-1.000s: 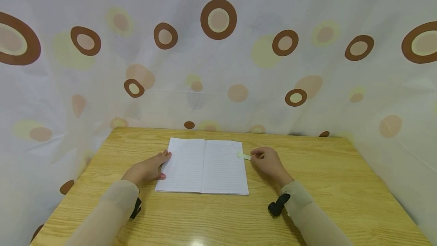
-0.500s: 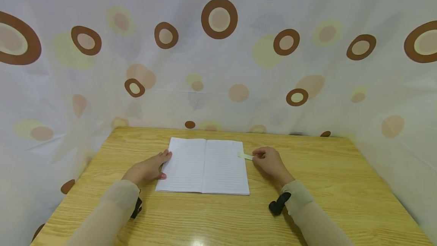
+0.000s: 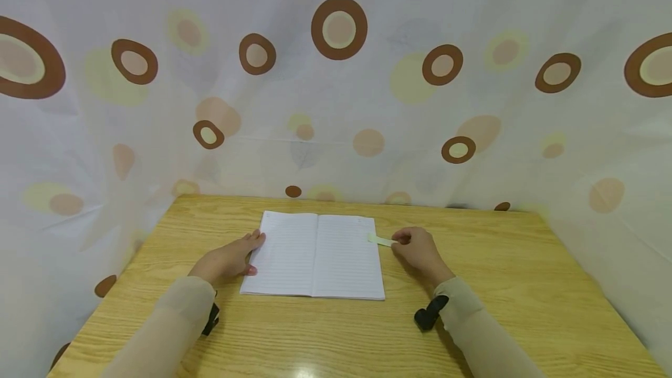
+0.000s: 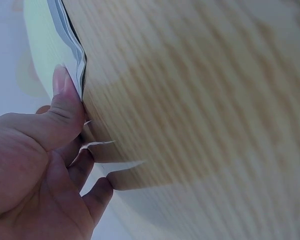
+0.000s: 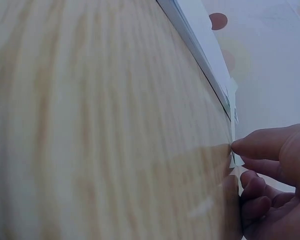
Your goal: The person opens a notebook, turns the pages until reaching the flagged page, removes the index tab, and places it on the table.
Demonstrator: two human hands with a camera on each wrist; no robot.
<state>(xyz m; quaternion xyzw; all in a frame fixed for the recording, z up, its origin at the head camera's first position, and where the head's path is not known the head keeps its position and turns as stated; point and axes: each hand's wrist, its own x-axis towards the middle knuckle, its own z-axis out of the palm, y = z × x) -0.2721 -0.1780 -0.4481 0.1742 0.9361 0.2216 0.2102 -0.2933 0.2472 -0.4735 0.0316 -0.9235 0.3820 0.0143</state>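
Observation:
An open lined notebook [image 3: 343, 267] lies flat on the wooden table, its two white pages facing up. My left hand [image 3: 226, 260] rests at its left edge, fingers spread, the thumb [image 4: 64, 87] lying on the page margin. A pale yellow-green paper strip [image 3: 382, 241] sticks out past the right page's edge, its inner end lying on the page near the upper right. My right hand [image 3: 417, 249] pinches the strip's outer end between thumb and index finger, while its other fingers curl close to the tabletop. In the right wrist view, the strip [image 5: 233, 117] appears edge-on beside the page stack.
The wooden table [image 3: 504, 284] reaches back to a white curtain [image 3: 336, 104] with brown, peach and yellow spots. This curtain also hangs along both sides. A black strap device [image 3: 430, 312] sits on my right wrist, another [image 3: 211, 319] on the left.
My right hand has shifted slightly to the right, and a little more of the strip shows between page and fingertips. The left hand and notebook hold their places.

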